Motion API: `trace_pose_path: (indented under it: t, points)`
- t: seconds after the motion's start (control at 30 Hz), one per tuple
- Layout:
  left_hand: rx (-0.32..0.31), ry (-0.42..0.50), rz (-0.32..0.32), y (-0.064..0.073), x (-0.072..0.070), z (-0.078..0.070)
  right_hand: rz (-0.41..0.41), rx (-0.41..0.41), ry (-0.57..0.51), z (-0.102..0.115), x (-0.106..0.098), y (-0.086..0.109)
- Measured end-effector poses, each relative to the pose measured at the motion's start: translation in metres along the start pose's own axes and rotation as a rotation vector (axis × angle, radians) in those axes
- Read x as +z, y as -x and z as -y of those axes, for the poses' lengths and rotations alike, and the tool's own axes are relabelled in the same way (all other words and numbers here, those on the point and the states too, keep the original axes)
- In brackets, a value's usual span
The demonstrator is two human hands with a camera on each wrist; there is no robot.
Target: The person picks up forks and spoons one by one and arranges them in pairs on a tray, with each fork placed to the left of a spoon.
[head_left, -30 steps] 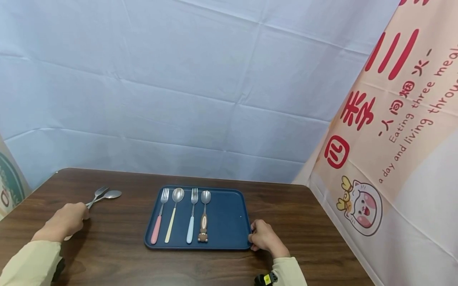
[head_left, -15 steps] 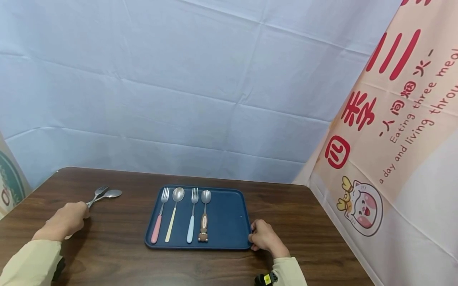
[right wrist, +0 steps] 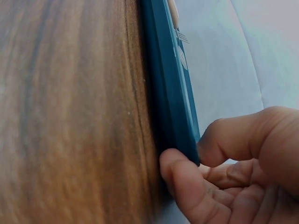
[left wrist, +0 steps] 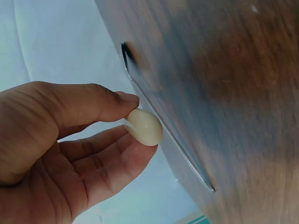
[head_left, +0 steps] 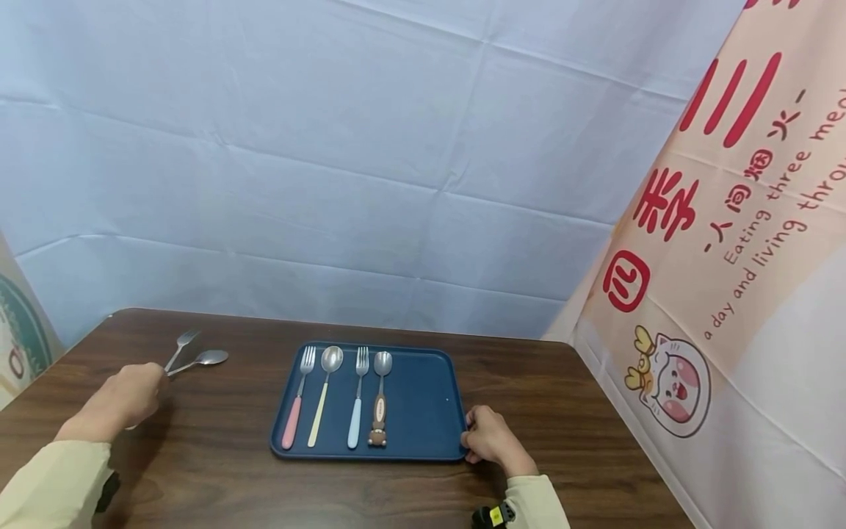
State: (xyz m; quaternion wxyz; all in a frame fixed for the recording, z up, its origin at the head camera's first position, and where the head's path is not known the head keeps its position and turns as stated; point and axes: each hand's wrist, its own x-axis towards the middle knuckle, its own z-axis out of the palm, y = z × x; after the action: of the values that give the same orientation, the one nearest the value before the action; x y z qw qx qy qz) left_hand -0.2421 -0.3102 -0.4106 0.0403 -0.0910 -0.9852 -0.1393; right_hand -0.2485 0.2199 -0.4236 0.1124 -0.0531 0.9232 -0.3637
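Note:
My left hand (head_left: 125,400) is at the left of the table, thumb and fingers pinching a fork (head_left: 177,351). The rounded cream end of its handle (left wrist: 145,127) shows between thumb and fingers in the left wrist view; the fork's middle is hidden by the hand. Beside its tines lies a metal spoon (head_left: 210,358), its handle partly behind the hand. My right hand (head_left: 490,439) grips the near right corner of a blue tray (head_left: 423,411), thumb above the rim and a finger beneath it.
On the tray lie a pink-handled fork (head_left: 293,419), a cream-handled spoon (head_left: 319,411), a light-blue-handled fork (head_left: 355,419) and a brown bear-handled spoon (head_left: 379,415), side by side. White cloth (head_left: 330,184) hangs behind the wooden table (head_left: 264,492), and a printed banner (head_left: 720,294) hangs at the right.
My left hand has shifted slightly up and to the right with the fork, whose tines now stand farther from the spoon's bowl. The right hand keeps its grip on the tray.

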Motion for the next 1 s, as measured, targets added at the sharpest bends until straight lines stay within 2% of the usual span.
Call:
trace_pose_path:
  t: [0.1, 0.33, 0.53, 0.67, 0.87, 1.0]
  points:
    - [0.007, 0.002, -0.009, -0.001, -0.001, -0.001, -0.004, 0.002, 0.002, 0.0, 0.0, 0.0]
    - [0.002, 0.006, 0.022, 0.002, 0.001, 0.0, -0.005, -0.001, 0.004, 0.0, 0.0, -0.001]
    - [0.015, -0.009, -0.023, 0.002, 0.004, 0.0, -0.001, -0.001, 0.001, 0.0, 0.0, 0.0]
    - [0.017, 0.006, -0.032, 0.002, 0.005, -0.002, 0.0, 0.002, -0.003, 0.0, -0.001, 0.001]
    - [-0.013, 0.041, -0.011, 0.001, 0.006, -0.003, 0.0, 0.002, -0.009, 0.001, 0.0, 0.001]
    - [-0.012, 0.047, 0.008, -0.001, 0.009, -0.004, -0.002, 0.001, -0.015, 0.0, 0.0, 0.0]
